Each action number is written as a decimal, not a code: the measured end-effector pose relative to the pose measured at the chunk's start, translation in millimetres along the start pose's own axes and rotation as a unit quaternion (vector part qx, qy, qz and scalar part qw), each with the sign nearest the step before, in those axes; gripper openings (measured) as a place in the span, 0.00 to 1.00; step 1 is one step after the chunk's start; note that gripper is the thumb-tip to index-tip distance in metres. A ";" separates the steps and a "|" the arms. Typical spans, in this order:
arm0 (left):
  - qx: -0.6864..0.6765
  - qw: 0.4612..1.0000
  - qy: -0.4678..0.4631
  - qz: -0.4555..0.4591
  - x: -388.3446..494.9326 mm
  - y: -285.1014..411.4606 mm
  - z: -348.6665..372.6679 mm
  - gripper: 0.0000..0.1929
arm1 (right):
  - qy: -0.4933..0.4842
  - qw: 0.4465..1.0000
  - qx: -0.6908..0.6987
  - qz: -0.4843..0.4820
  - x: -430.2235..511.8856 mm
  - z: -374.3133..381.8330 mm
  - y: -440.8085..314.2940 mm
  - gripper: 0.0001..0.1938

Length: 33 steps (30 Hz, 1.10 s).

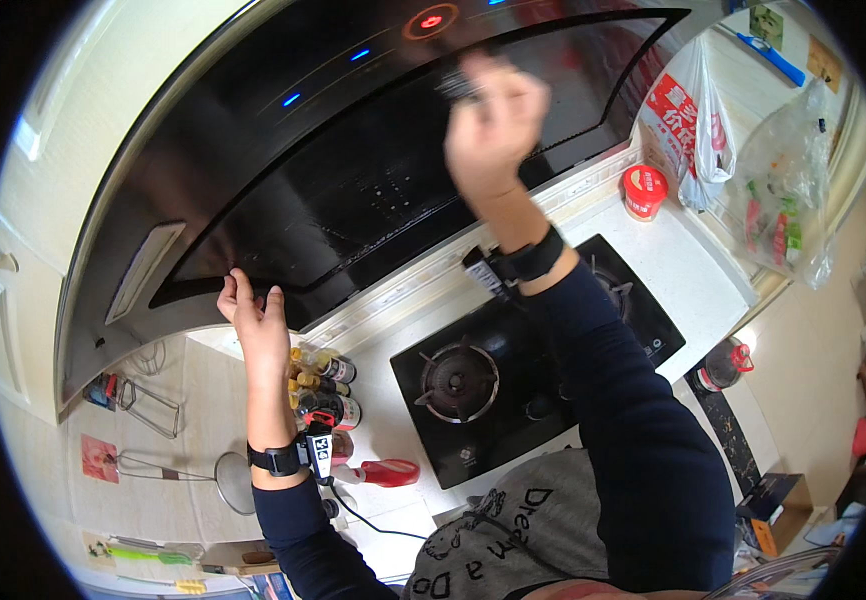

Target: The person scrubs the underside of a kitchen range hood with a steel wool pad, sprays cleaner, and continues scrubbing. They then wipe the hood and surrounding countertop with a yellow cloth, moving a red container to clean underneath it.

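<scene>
A black glass range hood [253, 157] fills the upper view, with a tilted, framed glass front panel [328, 217] that carries small droplets. My left hand [257, 319] is at the panel's lower left edge, its fingertips and thumb holding that edge. Higher up, my right hand [497, 124] is raised in front of the glass and blurred by motion. In its fingers is a dark, silvery tangle that looks like a steel wool scrubber [457, 84]; whether it touches the glass cannot be made out. Both wrists wear black straps with small devices.
Below the hood is a black gas hob [478, 390] on a white counter [380, 367]. Several sauce bottles [324, 390] and a red spray bottle [388, 472] stand left of it. A red tub [644, 193] and hanging plastic bags [692, 120] are at the right. A strainer [234, 484] hangs at left.
</scene>
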<state>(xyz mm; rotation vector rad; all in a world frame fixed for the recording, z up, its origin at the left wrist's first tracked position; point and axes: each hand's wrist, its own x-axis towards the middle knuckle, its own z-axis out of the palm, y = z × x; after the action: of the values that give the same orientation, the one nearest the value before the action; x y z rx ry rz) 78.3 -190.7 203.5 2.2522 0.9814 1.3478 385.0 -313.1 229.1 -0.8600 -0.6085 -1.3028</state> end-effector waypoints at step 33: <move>-0.091 0.991 0.022 -0.100 4.7 22.0 -8.0 0.26 | -0.073 0.996 0.023 0.052 -15.9 -46.1 107.2 0.10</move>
<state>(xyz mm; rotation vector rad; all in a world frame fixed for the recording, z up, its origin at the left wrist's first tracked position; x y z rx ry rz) 81.3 -203.4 223.5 1.9423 1.0237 1.3441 483.4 -337.6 169.1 -0.9411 -0.6973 -1.1355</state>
